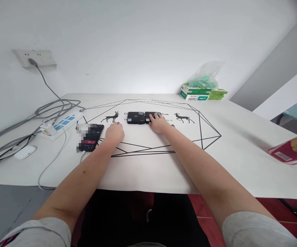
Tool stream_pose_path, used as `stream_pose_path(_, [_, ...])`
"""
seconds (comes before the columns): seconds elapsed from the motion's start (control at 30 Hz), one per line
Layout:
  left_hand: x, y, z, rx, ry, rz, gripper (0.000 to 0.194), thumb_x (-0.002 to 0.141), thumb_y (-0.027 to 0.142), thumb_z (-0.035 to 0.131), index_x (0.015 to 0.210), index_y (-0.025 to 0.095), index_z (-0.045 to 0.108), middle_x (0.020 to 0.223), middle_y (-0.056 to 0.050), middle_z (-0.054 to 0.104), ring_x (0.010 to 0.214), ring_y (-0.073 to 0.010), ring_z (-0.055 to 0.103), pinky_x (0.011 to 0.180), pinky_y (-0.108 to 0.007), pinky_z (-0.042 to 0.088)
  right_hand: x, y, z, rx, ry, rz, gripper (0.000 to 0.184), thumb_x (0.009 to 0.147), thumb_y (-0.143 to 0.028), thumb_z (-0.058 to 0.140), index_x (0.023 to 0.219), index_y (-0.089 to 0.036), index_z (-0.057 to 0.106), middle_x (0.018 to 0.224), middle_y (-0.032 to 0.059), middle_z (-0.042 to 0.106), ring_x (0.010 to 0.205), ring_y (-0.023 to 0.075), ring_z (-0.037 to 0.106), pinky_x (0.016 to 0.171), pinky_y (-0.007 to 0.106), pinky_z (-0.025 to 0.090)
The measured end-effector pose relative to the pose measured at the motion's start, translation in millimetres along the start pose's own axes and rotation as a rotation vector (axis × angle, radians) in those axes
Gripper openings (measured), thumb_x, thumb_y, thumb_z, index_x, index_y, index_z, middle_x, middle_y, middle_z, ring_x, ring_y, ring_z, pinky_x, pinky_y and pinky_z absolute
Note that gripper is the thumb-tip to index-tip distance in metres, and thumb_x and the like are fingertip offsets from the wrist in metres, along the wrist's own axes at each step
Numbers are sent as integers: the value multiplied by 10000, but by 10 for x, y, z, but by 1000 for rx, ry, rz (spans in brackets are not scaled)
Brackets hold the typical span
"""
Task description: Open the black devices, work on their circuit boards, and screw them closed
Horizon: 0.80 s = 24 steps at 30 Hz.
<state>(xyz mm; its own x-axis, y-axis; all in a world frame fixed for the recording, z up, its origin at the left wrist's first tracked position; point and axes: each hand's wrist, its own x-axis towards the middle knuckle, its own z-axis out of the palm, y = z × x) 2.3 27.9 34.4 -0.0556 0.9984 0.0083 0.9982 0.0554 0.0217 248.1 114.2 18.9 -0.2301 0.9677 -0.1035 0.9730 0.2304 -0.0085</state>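
Observation:
Two flat black square boxes with small pale labels lie side by side on the white table mat: the left box [136, 118] and the right box [148, 115]. My right hand [159, 123] rests on the right box with its fingers apart and stretched over the top, covering much of it. Left of the boxes, my left hand [114, 133] sits on the mat in a loose fist with a ring on one finger; nothing shows in it. Close to that fist is a black phone [94, 137] with its screen lit, partly blurred out, and a white cable plugged into its lower end.
A white power strip [66, 121], coiled grey cables [58, 106], glasses [11, 151] and a white case [25, 152] are at left. Green-and-white boxes [196, 92] under a plastic bag [206, 77] stand back right. A red-and-yellow package [292, 149] sits near the right edge.

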Motion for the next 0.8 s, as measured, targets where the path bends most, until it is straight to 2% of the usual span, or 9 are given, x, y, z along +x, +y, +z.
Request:
stream_pose_path(0.1, [14,-5,35,-22,-2,-19,472,1063,158,455,1487,72,645,1638,-270,540,1401,-343,656,1127,-406,555,75,30,18,-5,-1,-23,726,1135,-437,256,1788,-133,172,1858,245,204,1715,460,235,1364,576,266])
stream_pose_path(0.2, [39,-16,82,-39,-11,-22,551,1072,168,445,1598,27,534,1750,-288,399,1504,-337,587,1191,-387,516,122,76,42,-17,-1,-57,719,1133,-439,270,1791,-162,178,1852,250,217,1704,467,256,1347,601,284])
stream_pose_path(0.27, [59,-29,117,-48,1,-5,578,1068,162,439,1618,-3,499,1761,-297,378,1582,-339,503,1231,-395,485,143,111,49,-25,-7,-84,719,1133,-450,287,1792,-182,183,1850,245,230,1704,456,260,1338,612,295])
stream_pose_path(0.37, [82,-52,158,-51,45,23,564,1059,165,442,1588,-9,530,1749,-297,400,1627,-352,432,1260,-425,459,166,156,15,-32,-27,-121,729,1119,-437,357,1785,-177,216,1835,244,280,1703,437,279,1337,599,308])
stream_pose_path(0.47, [97,-69,180,-61,64,20,534,1053,178,466,1552,23,575,1734,-283,430,1611,-355,450,1257,-427,462,185,182,-103,-29,-64,-143,735,1084,-387,452,1772,-191,281,1806,241,354,1641,446,405,1310,585,367])
stream_pose_path(0.57, [110,-76,193,-68,77,18,500,1047,188,492,1513,57,614,1713,-273,460,1592,-362,469,1243,-437,477,217,172,-303,-13,-128,-140,739,1025,-400,584,1725,-245,405,1745,215,468,1519,464,557,1202,576,493])
stream_pose_path(0.67, [120,-80,203,-41,86,26,466,1051,201,486,1472,79,645,1703,-263,473,1567,-363,492,1227,-454,489,276,94,-516,12,-208,-144,604,925,-442,734,1500,-269,669,1449,179,732,1258,428,731,1047,546,588])
stream_pose_path(0.73, [124,-80,206,-11,85,36,456,1058,206,470,1456,75,651,1705,-262,471,1567,-364,486,1228,-461,481,331,-7,-611,33,-230,-147,628,871,-481,787,1456,-278,684,1352,160,776,1133,401,769,970,540,613])
stream_pose_path(0.8, [124,-77,205,11,88,50,446,1062,214,467,1438,65,655,1704,-267,469,1569,-373,478,1236,-468,465,394,-143,-645,54,-228,-169,781,829,-557,816,1535,-294,610,1441,147,737,1177,398,754,976,546,614])
